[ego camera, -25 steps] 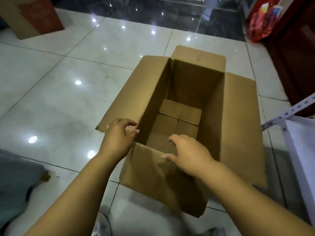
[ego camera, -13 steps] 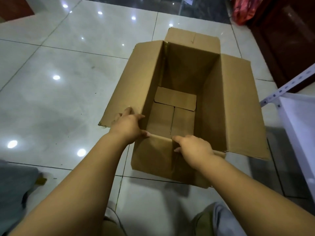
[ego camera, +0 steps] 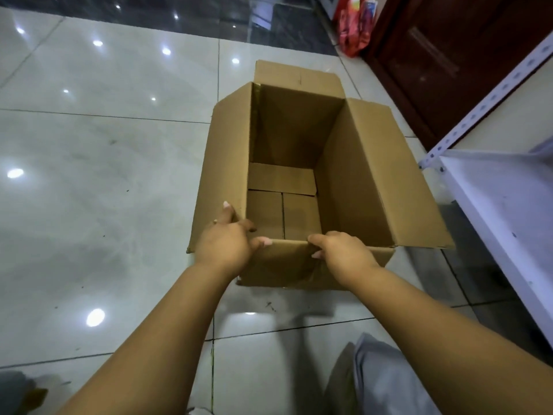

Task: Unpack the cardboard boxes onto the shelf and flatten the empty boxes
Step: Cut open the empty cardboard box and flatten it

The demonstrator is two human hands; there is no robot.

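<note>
Open cardboard box (ego camera: 344, 181) standing upright on pale glossy floor tiles (ego camera: 104, 181), all 4 top flaps spread outward. Nothing inside but the folded bottom flaps (ego camera: 281, 202), 1 short flap overlapping 2 longer ones. Left hand (ego camera: 223, 245) at the near left corner of the box: thumb laid along the near rim, forefinger stretched up the outside of the left flap (ego camera: 221, 163), remaining fingers curled over the corner, gripping the cardboard. Right hand (ego camera: 344, 253) on the near flap (ego camera: 284, 262), fingers curled over the fold line, thumb tucked beneath on the outer face, pinching that flap. Near flap folded down outward, against the front wall. Right flap (ego camera: 398, 181) spread toward a white metal shelf (ego camera: 502, 211), the flap's edge near the shelf's perforated corner post (ego camera: 478, 109), apparently not touching. Dark wooden door (ego camera: 449, 55) beyond the shelf, a red plastic bag (ego camera: 353, 28) just beside it at the far edge. Grey trouser leg (ego camera: 386, 381) at bottom right. Strip of dark polished floor (ego camera: 179, 13) across the far edge, dotted with ceiling-light reflections.
</note>
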